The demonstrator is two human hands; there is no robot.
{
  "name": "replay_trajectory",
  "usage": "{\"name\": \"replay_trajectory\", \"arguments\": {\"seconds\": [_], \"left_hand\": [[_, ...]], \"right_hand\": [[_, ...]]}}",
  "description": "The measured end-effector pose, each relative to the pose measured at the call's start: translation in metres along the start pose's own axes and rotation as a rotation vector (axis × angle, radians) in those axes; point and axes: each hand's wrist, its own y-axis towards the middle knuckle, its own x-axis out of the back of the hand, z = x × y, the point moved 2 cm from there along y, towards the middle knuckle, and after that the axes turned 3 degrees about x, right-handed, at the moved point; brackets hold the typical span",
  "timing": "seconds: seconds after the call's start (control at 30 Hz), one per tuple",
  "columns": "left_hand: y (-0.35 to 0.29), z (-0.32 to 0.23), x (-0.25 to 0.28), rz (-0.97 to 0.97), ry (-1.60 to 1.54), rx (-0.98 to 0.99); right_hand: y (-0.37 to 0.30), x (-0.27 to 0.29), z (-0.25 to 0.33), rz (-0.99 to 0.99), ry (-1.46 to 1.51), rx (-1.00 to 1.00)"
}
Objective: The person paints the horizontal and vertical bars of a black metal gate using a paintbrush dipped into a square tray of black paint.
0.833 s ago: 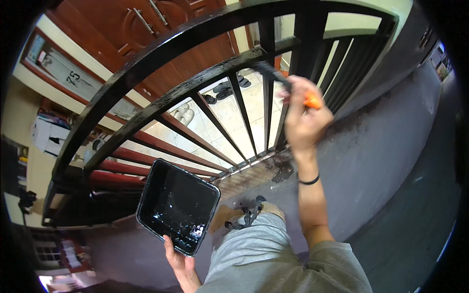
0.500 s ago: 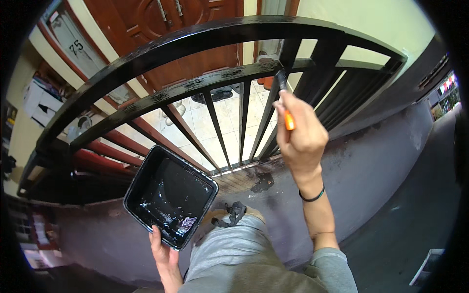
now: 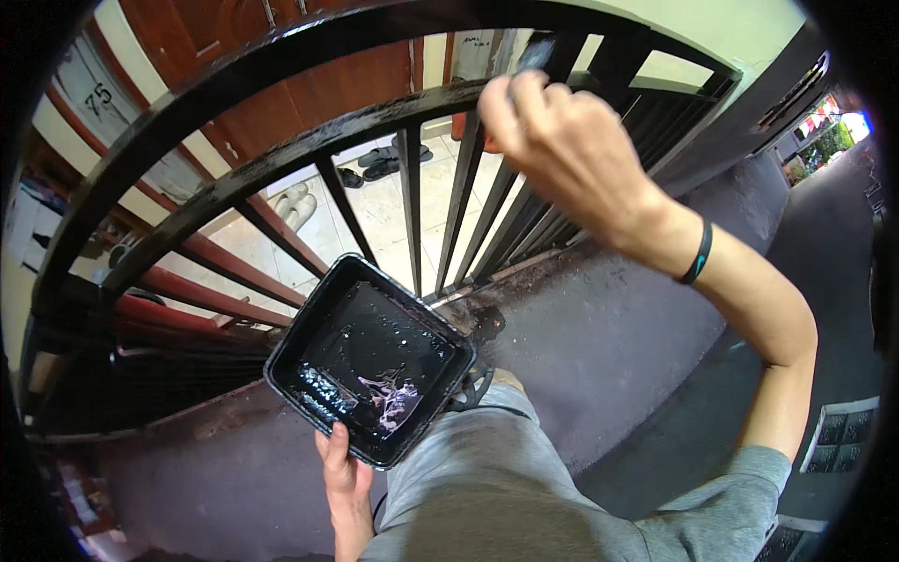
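My left hand [image 3: 345, 473] grips the near corner of a square black tub [image 3: 298, 318], thumb over its rim. Wet-looking black paint [image 3: 379, 332] coats the inside, with a shiny patch near the closest corner. My right hand [image 3: 571, 140] is closed around a paintbrush [image 3: 537, 53] at the upper right of the metal gate. Its bristles touch or nearly touch an upright bar below the top rail, while my fingers hide its handle. The gate's curved middle rail [image 3: 281, 169] looks black and patchily glossy.
Several red-brown bars [image 3: 220, 267] stand at the gate's left. Behind the gate, black sandals [image 3: 382, 167] and pale slippers [image 3: 295, 206] lie on light tiles by a wooden door [image 3: 197, 37]. A grey wall [image 3: 618, 318] runs below the gate, and a pale wall adjoins its right end.
My right hand has moved up with the brush, from the middle rail to the upright bar above it. The tub has shifted slightly right, and the whole view has turned a little.
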Motion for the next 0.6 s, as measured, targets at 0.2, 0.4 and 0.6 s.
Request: {"name": "replay_trajectory", "arguments": {"seconds": [0.2,0.4,0.6], "left_hand": [[-0.005,-0.002,0.022,0.002,-0.005,0.051],[-0.01,-0.046,0.068,0.019,-0.027,0.111],[-0.011,-0.068,0.092,0.035,0.014,0.131]], "right_hand": [[-0.002,-0.007,-0.007,0.127,0.124,-0.001],[0.004,-0.01,0.013,0.191,0.124,-0.059],[-0.007,-0.026,0.014,0.215,0.098,-0.181]]}}
